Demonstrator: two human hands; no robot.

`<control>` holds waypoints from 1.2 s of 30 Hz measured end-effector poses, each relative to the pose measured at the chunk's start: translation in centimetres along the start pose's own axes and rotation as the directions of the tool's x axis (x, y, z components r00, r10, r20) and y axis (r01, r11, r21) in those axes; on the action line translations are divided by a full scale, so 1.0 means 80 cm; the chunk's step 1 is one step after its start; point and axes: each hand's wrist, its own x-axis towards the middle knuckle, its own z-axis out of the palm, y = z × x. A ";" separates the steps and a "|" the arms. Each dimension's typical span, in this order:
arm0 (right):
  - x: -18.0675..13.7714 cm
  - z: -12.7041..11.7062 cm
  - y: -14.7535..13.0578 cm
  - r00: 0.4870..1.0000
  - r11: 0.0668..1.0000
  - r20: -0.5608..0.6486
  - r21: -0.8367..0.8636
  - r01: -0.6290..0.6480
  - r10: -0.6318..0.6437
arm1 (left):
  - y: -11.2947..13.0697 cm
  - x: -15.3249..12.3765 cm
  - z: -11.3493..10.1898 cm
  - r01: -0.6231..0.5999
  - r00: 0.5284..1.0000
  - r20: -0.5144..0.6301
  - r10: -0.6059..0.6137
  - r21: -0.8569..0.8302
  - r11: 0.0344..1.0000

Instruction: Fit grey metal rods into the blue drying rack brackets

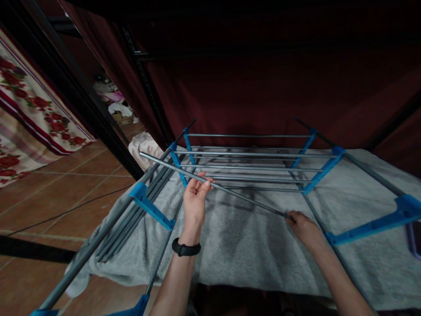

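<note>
A thin grey metal rod (248,199) slants between my two hands, its far end up at the left. My left hand (197,193), with a black band on the wrist, pinches the rod near its middle. At the rod's lower right end, my right hand (299,224) is closed around it. Around them stands a partly built rack of grey tubes with blue plastic brackets (322,175). Several grey crossbars (250,166) span its far section. Nearer me, a left blue bracket (153,208) and a right blue bracket (375,221) have no crossbar between them.
Several loose grey rods (131,219) lie in a bundle at the left on the grey blanket (240,259). A dark post (108,131) stands at the left, before a floral cloth (39,109). A purple-edged object (412,239) is at the right edge. Dark red curtains hang behind.
</note>
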 end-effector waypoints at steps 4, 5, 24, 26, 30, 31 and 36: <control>0.003 0.001 -0.001 0.994 0.998 0.082 -0.014 0.068 -0.066 | -0.005 -0.003 0.005 0.032 0.999 0.013 -0.032 -0.006 0.999; 0.003 0.001 -0.002 0.991 0.996 0.106 -0.025 0.085 -0.082 | -0.006 -0.004 0.006 0.037 0.999 0.016 -0.037 -0.003 0.999; -0.013 0.015 -0.044 0.857 0.846 0.443 -0.322 0.425 -0.263 | -0.023 -0.019 0.023 0.118 0.988 0.092 -0.120 0.024 0.993; -0.017 0.020 -0.051 0.839 0.854 0.458 -0.270 0.446 -0.294 | -0.025 -0.021 0.024 0.133 0.986 0.099 -0.135 0.024 0.991; -0.027 0.030 -0.064 0.809 0.857 0.470 -0.184 0.481 -0.353 | -0.029 -0.025 0.027 0.155 0.981 0.115 -0.157 0.026 0.988; -0.030 0.033 -0.067 0.805 0.857 0.473 -0.175 0.485 -0.358 | -0.030 -0.026 0.028 0.160 0.980 0.120 -0.162 0.026 0.987; -0.038 0.040 -0.079 0.774 0.861 0.517 -0.131 0.492 -0.364 | -0.034 -0.030 0.031 0.180 0.972 0.149 -0.184 0.035 0.983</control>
